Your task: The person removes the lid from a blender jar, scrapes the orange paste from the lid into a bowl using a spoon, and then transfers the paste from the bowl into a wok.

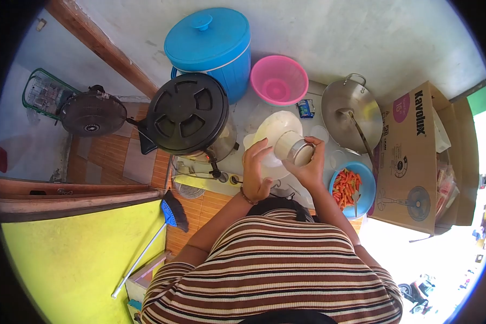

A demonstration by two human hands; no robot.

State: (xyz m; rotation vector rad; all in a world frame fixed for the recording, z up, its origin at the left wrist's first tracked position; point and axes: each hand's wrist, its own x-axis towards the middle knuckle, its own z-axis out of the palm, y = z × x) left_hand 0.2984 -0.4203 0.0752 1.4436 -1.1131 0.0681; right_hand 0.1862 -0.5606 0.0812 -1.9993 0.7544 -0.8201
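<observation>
White canister [292,147] is gripped by right hand [311,164], fingers wrapped round its metal-rimmed end. It is held tilted, just up-left of blue bowl [366,197]. Left hand [255,171], further left of blue bowl, is set against the canister's other end; whether it is clasped cannot be told.

The grey concrete floor [318,32] carries a white bowl [272,127] directly under the grip, with a pink basin [279,80] and a blue lidded bucket [208,40] beyond it. Left of the grip stands a black-lidded pot [187,113]. To its right lie a wok [351,108], a blue bowl of chillies [367,189] and a cardboard box [410,156].
</observation>
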